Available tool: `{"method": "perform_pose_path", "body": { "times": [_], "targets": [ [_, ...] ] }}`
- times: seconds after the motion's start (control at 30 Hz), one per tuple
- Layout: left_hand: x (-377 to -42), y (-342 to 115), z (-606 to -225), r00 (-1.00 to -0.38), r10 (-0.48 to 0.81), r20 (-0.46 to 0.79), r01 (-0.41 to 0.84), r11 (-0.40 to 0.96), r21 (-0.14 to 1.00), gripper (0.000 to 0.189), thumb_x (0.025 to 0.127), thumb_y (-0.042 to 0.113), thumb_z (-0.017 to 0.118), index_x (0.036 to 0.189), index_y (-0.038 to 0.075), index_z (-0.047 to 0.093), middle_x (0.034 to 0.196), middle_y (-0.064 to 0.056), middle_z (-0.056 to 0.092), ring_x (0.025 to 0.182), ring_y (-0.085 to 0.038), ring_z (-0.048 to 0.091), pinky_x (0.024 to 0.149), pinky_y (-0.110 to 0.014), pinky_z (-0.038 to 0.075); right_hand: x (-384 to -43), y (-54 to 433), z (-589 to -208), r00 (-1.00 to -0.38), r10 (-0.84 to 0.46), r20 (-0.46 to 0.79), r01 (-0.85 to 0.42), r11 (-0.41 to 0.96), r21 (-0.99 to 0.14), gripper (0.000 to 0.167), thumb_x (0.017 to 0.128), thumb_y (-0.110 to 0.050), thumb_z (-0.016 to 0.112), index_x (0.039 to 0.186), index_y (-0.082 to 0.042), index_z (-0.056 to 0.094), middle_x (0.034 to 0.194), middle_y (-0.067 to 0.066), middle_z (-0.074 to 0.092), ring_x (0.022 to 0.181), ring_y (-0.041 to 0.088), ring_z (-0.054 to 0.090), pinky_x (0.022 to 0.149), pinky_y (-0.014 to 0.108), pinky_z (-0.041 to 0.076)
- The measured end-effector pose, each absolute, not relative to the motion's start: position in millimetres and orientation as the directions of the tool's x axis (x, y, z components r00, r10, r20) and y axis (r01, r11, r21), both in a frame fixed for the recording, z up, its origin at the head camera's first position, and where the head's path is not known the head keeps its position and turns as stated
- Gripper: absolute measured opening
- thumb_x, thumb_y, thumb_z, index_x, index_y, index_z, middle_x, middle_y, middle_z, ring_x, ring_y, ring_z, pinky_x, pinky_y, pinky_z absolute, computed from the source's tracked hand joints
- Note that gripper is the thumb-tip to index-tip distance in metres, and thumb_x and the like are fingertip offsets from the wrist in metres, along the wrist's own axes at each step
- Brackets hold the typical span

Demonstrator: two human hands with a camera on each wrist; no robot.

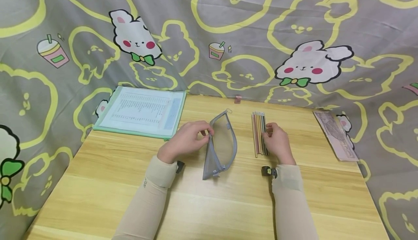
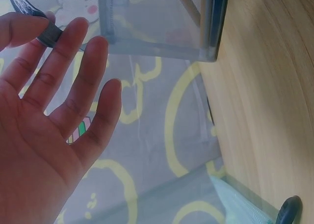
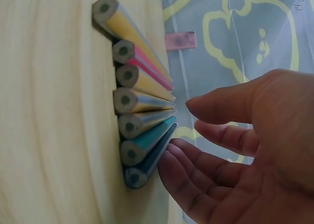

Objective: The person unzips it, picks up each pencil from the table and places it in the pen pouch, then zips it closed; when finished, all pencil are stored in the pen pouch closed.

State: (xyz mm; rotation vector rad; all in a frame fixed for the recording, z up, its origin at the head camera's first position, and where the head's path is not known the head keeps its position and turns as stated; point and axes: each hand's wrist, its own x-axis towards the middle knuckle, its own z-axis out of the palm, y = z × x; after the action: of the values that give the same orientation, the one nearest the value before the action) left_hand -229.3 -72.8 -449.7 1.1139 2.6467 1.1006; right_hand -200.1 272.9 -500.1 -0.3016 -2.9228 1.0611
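Observation:
My left hand [image 1: 186,140] pinches the near left edge of a grey-blue mesh zipper pouch [image 1: 223,142] between thumb and index finger. The pouch stands on its side with its mouth spread wide; the left wrist view shows the other fingers apart, beside the mesh. To its right lies a row of several pencils [image 1: 258,134], side by side, yellow, pink, teal and dark blue. Over the right side of this row is my right hand [image 1: 277,143]. In the right wrist view its fingertips [image 3: 169,160] touch or nearly touch the dark blue pencil [image 3: 147,170], while the thumb stays apart.
A green-edged clear folder [image 1: 140,111] with printed sheets lies at the back left of the wooden table [image 1: 222,211]. A flat pinkish printed item [image 1: 336,134] is near the right edge. Patterned grey cloth [image 1: 196,65] hangs around the back and sides.

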Motion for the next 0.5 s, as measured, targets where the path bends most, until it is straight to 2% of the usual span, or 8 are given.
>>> {"method": "perform_pose_path", "body": {
  "times": [0.2, 0.5],
  "targets": [
    [-229.6, -72.8, -449.0, -0.734, 0.648, 0.201, 0.603, 0.486, 0.633, 0.015, 0.097, 0.008, 0.066, 0.108, 0.013, 0.075, 0.107, 0.005, 0.075, 0.098, -0.020, 0.072, 0.088, -0.045, 0.061, -200.3, 269.5, -497.8, -0.978, 0.197, -0.070, 0.196, 0.750, -0.631, 0.041, 0.105, -0.013, 0.057, 0.141, 0.008, 0.053, 0.128, 0.029, 0.067, 0.111, 0.043, 0.068, 0.094, 0.055, 0.057],
    [-229.2, -72.8, -449.2, -0.733, 0.647, 0.208, 0.609, 0.489, 0.625, 0.014, 0.097, 0.009, 0.067, 0.107, 0.016, 0.075, 0.105, 0.006, 0.075, 0.096, -0.015, 0.070, 0.087, -0.041, 0.061, -201.8, 269.2, -501.5, -0.975, 0.215, -0.060, 0.209, 0.788, -0.578, 0.040, 0.102, -0.006, 0.055, 0.139, 0.009, 0.056, 0.123, 0.029, 0.069, 0.105, 0.042, 0.070, 0.089, 0.054, 0.059]
  ]
}}
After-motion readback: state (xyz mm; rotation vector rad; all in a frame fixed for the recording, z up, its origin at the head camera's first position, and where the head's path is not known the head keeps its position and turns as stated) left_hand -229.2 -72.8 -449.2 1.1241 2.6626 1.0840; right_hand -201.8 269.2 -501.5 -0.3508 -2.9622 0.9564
